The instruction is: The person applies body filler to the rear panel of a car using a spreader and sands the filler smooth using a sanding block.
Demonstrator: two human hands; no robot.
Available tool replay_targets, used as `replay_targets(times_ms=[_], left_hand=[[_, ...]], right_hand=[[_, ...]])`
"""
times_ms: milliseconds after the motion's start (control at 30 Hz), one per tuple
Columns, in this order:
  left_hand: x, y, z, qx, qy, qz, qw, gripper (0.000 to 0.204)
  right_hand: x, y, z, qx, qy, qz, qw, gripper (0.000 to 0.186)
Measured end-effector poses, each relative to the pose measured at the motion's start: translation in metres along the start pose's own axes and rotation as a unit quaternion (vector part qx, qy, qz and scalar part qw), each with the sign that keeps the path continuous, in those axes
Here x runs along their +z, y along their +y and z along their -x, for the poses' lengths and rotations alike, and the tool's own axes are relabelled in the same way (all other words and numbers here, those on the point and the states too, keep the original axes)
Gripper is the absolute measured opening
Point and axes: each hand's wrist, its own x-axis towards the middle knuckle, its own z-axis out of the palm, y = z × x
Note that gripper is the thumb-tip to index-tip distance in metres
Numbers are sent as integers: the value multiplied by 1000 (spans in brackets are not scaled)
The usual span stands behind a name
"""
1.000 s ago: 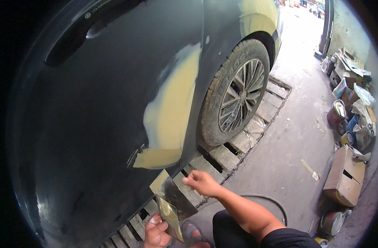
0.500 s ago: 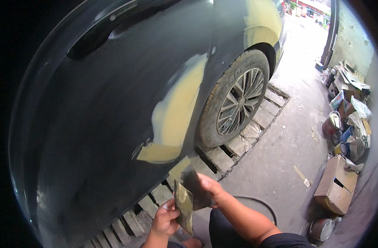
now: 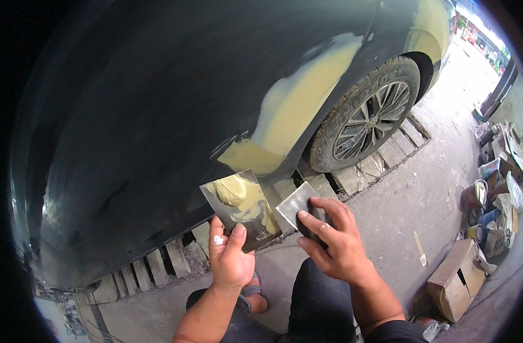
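Observation:
My left hand (image 3: pixel 232 260) grips a flat metal plate (image 3: pixel 247 239) by its lower edge, thumb on top. A thick lump of yellow body filler (image 3: pixel 232 190) sits at the plate's far end, with thinner smears across the rest. My right hand (image 3: pixel 340 243) is closed on a putty spreader (image 3: pixel 296 204), fingers spread over its dark face and its pale edge pointing left. The spreader is apart from the plate. Beyond both stands the dark car door (image 3: pixel 158 114), with a smooth patch of yellow filler (image 3: pixel 304 103) on its lower part.
A wheel (image 3: pixel 370 120) stands right of the patch, over slatted blocks (image 3: pixel 158 266). More filler (image 3: pixel 430 26) covers the bodywork above it. Along the right wall lie a cardboard box (image 3: pixel 459 280), paint cans (image 3: pixel 473 194) and bags. My knees are below my hands.
My hands have moved apart; the spreader has left the plate. The plate now faces up, showing its filler lump. The view has shifted, so the car sits farther right and higher.

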Motion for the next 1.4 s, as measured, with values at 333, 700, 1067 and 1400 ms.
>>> replay_targets(times_ms=[333,700,1067,1400], left_hand=[[-8,-4,-2,124,5,-133,983,35],[-12,1,-1,74,16,-175,982,47],[-31,15,-5,122,-12,-209,970,46],[-48,17,-8,93,60,-148,983,44]], right_hand=[[9,-6,2,2,-93,67,993,40],[18,-29,-31,-42,-16,11,999,47],[20,-6,-28,-2,-154,-2,988,44],[37,5,-81,-42,26,256,965,53]])
